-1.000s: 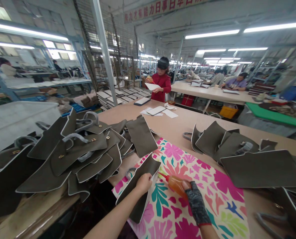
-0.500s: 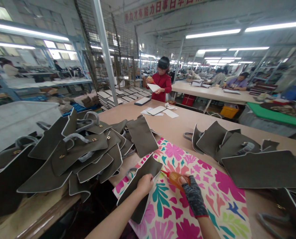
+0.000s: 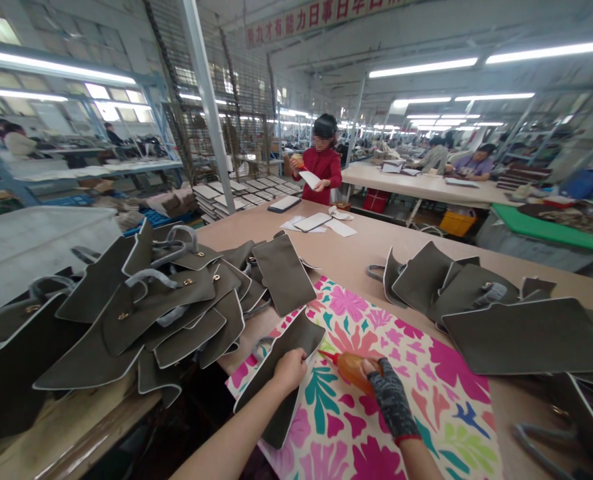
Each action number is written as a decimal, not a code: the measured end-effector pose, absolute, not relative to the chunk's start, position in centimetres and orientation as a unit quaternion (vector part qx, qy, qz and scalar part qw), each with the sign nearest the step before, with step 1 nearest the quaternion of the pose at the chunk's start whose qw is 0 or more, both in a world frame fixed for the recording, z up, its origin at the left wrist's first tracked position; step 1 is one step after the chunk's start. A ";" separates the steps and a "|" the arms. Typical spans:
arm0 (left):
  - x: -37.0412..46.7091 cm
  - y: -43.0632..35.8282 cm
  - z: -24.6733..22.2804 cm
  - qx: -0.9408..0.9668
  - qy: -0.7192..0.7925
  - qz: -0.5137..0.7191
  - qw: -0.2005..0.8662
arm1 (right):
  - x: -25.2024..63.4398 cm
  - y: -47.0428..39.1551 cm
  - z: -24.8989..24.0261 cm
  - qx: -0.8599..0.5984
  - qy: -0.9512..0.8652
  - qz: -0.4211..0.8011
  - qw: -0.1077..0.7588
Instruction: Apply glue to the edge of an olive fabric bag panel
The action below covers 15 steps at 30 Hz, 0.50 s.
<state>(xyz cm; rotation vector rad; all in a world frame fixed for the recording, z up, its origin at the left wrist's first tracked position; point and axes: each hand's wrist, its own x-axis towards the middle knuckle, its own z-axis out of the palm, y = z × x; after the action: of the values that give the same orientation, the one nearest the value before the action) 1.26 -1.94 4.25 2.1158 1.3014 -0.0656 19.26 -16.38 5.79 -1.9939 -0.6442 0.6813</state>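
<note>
Two hands work over a flower-printed mat (image 3: 376, 400) on the tan counter (image 3: 356, 257). The left hand (image 3: 290, 370) pinches the pale-edged rim of a stiff olive-grey bag panel (image 3: 276, 373) lying at the mat's near-left edge. The right hand (image 3: 389, 397), in a knitted fingerless glove, grips a soft orange squeeze bottle (image 3: 350, 368) with its red nozzle at the panel's edge. Since the previous frame the bottle has dipped slightly lower. Heaped matching panels (image 3: 166, 300) lie left.

A bag factory: long worktables (image 3: 376, 247), stacked olive panels (image 3: 176, 307), seated workers (image 3: 469, 163).
</note>
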 end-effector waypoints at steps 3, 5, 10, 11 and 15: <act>1.2 -1.9 4.2 0.805 0.495 -0.019 0.328 | 19.1 -16.6 5.5 -0.802 -0.265 0.279 0.457; 1.2 -1.9 4.0 0.804 0.495 -0.018 0.329 | 19.1 -16.7 5.2 -0.800 -0.264 0.286 0.458; 1.1 -1.8 3.8 0.804 0.496 -0.014 0.327 | 19.0 -17.0 4.8 -0.807 -0.265 0.279 0.448; 1.2 -1.8 3.7 0.805 0.495 -0.013 0.327 | 19.0 -17.2 4.7 -0.805 -0.270 0.279 0.448; 1.2 -1.7 3.2 0.807 0.494 -0.015 0.323 | 18.7 -17.7 4.3 -0.799 -0.281 0.286 0.449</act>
<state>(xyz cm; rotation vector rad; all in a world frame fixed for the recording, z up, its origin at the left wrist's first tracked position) 1.22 -1.70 3.17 2.1165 1.2975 -0.0386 18.70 -17.73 4.27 -1.9758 -0.6952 0.7075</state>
